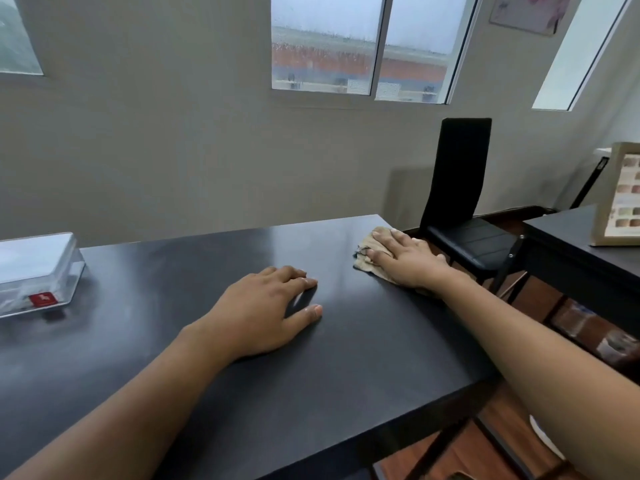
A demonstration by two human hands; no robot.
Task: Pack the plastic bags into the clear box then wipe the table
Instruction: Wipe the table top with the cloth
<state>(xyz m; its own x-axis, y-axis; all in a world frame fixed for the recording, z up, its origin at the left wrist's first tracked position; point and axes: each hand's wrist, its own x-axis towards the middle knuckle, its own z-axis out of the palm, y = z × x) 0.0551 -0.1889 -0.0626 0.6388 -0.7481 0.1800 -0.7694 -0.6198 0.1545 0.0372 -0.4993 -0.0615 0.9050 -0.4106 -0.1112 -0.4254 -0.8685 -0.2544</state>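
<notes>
A clear box (38,271) with a lid and a red label stands at the far left of the black table (242,393), with plastic bags showing faintly inside it. My right hand (405,258) lies flat on a tan cloth (367,252) near the table's far right edge, fingers spread and pressing it down. Palm down at the middle of the table rests my left hand (266,313), fingers apart and holding nothing.
A black chair (460,209) stands just past the table's right edge. A second dark table (568,244) at the right carries a framed board (620,195). The wall runs right behind the table.
</notes>
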